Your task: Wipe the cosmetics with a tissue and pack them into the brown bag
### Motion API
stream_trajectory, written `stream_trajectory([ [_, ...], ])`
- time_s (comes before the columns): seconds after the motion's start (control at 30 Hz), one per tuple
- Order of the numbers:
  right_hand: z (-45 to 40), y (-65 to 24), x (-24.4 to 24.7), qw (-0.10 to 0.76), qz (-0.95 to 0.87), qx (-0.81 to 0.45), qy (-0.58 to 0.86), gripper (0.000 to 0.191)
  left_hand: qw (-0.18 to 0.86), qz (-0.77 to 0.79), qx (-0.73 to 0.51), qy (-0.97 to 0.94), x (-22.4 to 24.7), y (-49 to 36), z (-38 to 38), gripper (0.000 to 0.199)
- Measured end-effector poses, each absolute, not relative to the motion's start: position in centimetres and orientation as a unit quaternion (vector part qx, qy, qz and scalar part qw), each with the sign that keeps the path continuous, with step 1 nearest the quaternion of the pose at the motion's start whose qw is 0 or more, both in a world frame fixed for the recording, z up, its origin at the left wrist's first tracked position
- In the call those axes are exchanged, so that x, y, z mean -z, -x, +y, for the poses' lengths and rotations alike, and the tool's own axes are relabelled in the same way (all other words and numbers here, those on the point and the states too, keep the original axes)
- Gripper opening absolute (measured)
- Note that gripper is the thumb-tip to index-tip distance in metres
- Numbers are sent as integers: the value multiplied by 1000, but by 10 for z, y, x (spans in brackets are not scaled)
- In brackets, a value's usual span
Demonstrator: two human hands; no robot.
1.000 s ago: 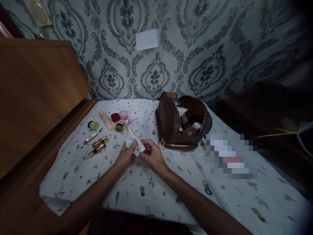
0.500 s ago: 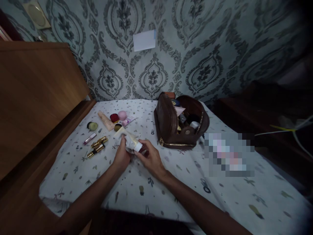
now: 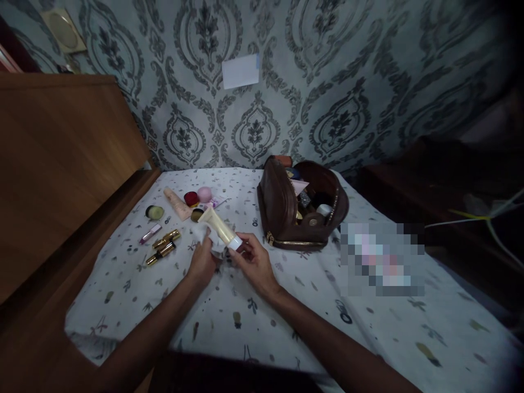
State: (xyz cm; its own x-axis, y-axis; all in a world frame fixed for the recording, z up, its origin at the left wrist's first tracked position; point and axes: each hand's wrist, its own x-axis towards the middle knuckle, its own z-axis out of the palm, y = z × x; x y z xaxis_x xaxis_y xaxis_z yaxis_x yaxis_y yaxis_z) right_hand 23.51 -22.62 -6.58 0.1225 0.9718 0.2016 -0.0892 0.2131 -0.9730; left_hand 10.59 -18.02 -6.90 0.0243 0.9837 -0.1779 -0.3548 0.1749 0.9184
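Between my hands, above the patterned cloth, is a pale yellow squeeze tube (image 3: 222, 228) with a white cap. My right hand (image 3: 256, 266) grips it by the cap end, fingers closed. A crumpled white wipe or tissue (image 3: 215, 249) is bunched in my left hand (image 3: 202, 262), just under the tube. Beyond and left of my hands lie a peach tube (image 3: 177, 204), a red-lidded jar (image 3: 190, 198), a pink round jar (image 3: 204, 194), a small purple-and-white tube (image 3: 213, 202) and a dark-lidded pot (image 3: 197, 214), which the tube's end nearly overlaps.
Farther left are a green jar (image 3: 154, 212), a lip gloss tube (image 3: 150, 233) and gold cosmetic tubes (image 3: 166, 239). An open brown makeup bag (image 3: 278, 202) full of items stands to the right. Beyond it is a blurred-out patch (image 3: 382, 259). A wooden cabinet (image 3: 69, 158) borders the left side.
The yellow tube now shows uncovered along its length; the white wipe has slipped down off it toward my left palm. My right hand keeps its hold at the cap.
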Motion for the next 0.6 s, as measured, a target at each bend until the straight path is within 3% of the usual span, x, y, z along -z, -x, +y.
stream_trajectory([
  [0.3,-225,-237,67,616,-508,-414,437,27,618,439,-488,-432,56,-110,-202,26],
  [0.6,-236,-249,32,629,-554,-327,435,26,518,472,-456,-548,40,-108,-201,22],
])
